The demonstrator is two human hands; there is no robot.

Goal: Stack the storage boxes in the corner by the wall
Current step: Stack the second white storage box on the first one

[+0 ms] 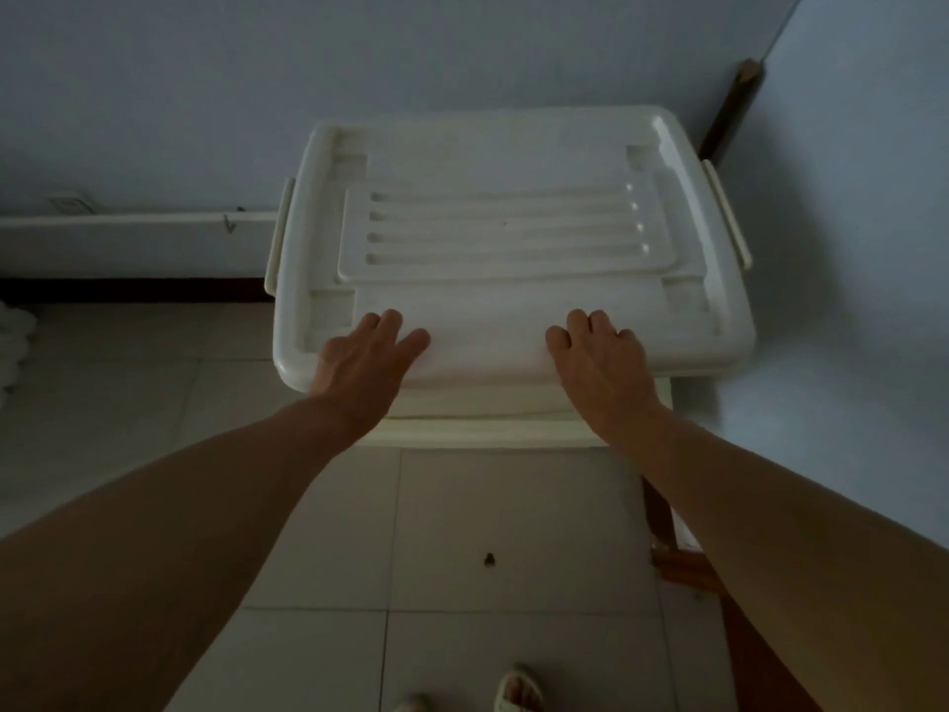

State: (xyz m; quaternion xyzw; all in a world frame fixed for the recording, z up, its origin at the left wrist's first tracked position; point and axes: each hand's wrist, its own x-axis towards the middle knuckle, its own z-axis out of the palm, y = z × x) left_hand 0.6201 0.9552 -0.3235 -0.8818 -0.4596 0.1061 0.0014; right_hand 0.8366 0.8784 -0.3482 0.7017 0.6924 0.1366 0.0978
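Feet: two sandalled feet (518, 693) on the tiled floor (462, 531).
Forearms: both bare, stretched forward.
Left hand (362, 359): flat, fingers straight, grip released, pressing the lid's near edge.
Right hand (601, 359): likewise flat (nothing grasped).
Top storage box (513, 233): white, lidded, stacked on another box (482, 429).
Walls: corner (760, 95) just behind.

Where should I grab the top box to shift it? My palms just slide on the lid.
Probably by the side latches, left and right, one hand from each side. They jut out past the lid, giving the fingers an edge to hook under. Both hands, left and right, lie flat on the smooth front strip, which offers no hold.
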